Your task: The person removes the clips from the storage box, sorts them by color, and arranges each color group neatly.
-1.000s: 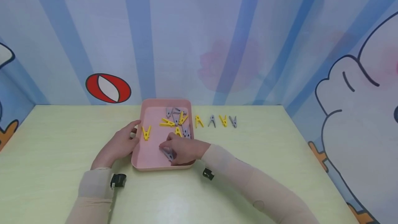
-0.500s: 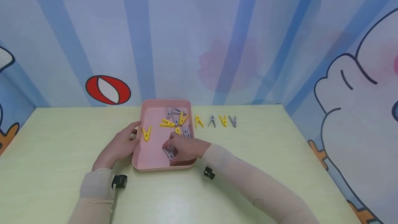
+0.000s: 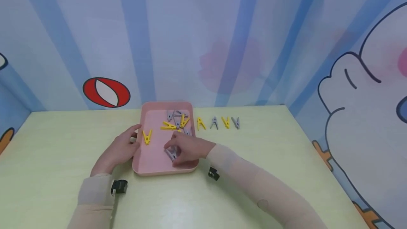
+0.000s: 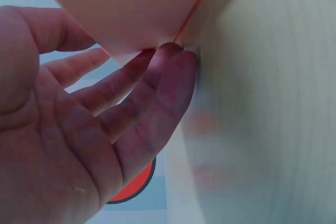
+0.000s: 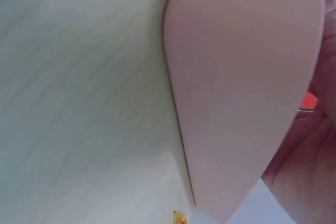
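The right hand (image 3: 189, 147) reaches over the right side of the pink tray (image 3: 149, 165), its fingers and thumb gripping a grey clothespin (image 3: 171, 153) near the tray's front. Part of that clothespin is hidden under the hand. At the tray's left side, the left hand (image 3: 122, 147) rests its fingertips and thumb against the wall. The left wrist view has its loosely bent fingers (image 4: 152, 114) by the bottom edge of the tray. A yellow clothespin (image 3: 147, 137) lies inside near the left wall. More yellow and grey clothespins (image 3: 177, 121) are heaped at the back right of the tray.
Right of the tray, a row on the table (image 3: 254, 151) alternates a yellow clothespin (image 3: 201, 123), a grey one, another yellow and another grey. Behind the table's far edge stands a blue striped backdrop (image 3: 178, 45) with cartoon drawings.
The right hand's fingers have closed in on the grey clothespin, which has shifted slightly within the tray. The left hand stays at the tray's side. The head view has turned slightly.
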Demonstrator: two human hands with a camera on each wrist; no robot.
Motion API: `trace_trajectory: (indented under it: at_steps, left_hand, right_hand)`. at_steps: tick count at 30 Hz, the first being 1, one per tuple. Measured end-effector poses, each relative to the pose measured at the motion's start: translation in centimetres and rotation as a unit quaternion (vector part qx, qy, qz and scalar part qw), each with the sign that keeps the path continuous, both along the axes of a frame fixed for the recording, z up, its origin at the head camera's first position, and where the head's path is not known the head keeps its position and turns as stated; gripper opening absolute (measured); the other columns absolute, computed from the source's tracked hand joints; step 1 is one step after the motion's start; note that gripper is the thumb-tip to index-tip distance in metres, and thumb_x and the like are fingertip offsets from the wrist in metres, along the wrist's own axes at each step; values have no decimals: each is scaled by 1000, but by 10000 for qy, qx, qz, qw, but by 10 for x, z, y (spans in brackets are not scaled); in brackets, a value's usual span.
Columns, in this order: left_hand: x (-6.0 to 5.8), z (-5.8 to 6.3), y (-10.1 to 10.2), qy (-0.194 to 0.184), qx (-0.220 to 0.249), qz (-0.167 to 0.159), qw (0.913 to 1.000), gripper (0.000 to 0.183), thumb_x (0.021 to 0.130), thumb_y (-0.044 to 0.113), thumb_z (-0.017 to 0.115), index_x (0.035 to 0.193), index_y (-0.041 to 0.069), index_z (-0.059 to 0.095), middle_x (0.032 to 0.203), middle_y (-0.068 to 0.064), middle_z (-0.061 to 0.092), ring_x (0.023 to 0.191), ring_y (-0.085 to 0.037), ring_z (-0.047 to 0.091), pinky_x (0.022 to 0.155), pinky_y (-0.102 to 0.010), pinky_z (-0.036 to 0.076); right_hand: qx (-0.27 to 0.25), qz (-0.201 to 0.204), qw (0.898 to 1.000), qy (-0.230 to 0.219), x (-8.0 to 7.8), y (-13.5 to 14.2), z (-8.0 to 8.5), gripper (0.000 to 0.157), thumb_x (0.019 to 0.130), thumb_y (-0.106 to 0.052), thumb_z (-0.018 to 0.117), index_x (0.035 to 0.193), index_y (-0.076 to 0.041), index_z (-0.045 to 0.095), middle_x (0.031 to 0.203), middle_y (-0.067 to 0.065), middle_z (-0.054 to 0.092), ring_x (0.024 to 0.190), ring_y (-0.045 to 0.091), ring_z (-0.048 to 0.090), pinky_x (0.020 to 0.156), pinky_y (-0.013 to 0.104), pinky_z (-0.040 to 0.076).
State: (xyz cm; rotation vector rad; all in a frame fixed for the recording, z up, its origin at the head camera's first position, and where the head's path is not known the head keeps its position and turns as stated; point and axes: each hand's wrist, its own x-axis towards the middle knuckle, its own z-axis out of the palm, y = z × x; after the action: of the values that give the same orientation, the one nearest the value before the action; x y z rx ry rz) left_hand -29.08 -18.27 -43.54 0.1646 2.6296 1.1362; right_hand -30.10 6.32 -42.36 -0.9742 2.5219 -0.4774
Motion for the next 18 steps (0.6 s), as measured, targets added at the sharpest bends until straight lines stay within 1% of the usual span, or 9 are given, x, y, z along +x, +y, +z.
trace_trajectory:
  at_steps: [2, 9, 13, 15, 18]
  left_hand:
    - [0, -1, 1, 22, 34, -18, 10000, 63, 100, 10, 46, 157, 3, 19, 138, -27, 43, 113, -38, 53, 90, -49, 53]
    - [1, -2, 1, -10, 51, -16, 10000, 64, 100, 11, 46, 158, 4, 18, 140, -28, 42, 115, -40, 52, 92, -50, 52]
    - [4, 0, -2, -34, -12, 29, 10000, 65, 100, 12, 47, 158, 4, 16, 141, -28, 41, 117, -41, 51, 93, -54, 51]
    - [4, 0, -2, -29, 10, 9, 10000, 66, 100, 12, 47, 158, 4, 16, 141, -28, 41, 115, -41, 51, 92, -53, 51]
    - [2, 1, 0, 12, 45, -62, 10000, 66, 100, 12, 48, 158, 3, 17, 139, -28, 42, 112, -39, 53, 90, -50, 53]
  right_hand:
    - [-49, -18, 10000, -31, -1, 2, 1, 62, 80, -28, 84, 137, -19, 62, 106, -4, 48, 88, 8, 48, 70, 17, 45]
    - [-21, 40, 9998, 198, -4, 5, 4, 60, 82, -26, 83, 137, -19, 61, 108, -3, 50, 86, 7, 50, 69, 16, 46]
    - [-163, -11, 9997, 175, -5, 4, 9, 59, 82, -24, 83, 137, -18, 62, 112, -1, 50, 84, 7, 52, 69, 16, 47]
    - [-285, -77, 9995, 108, -6, 6, 12, 60, 81, -23, 83, 137, -17, 62, 112, 0, 49, 84, 8, 53, 69, 16, 48]
    - [-429, -99, 9989, 187, -8, 11, 17, 59, 82, -22, 83, 136, -14, 62, 114, 2, 48, 86, 11, 55, 71, 16, 47]
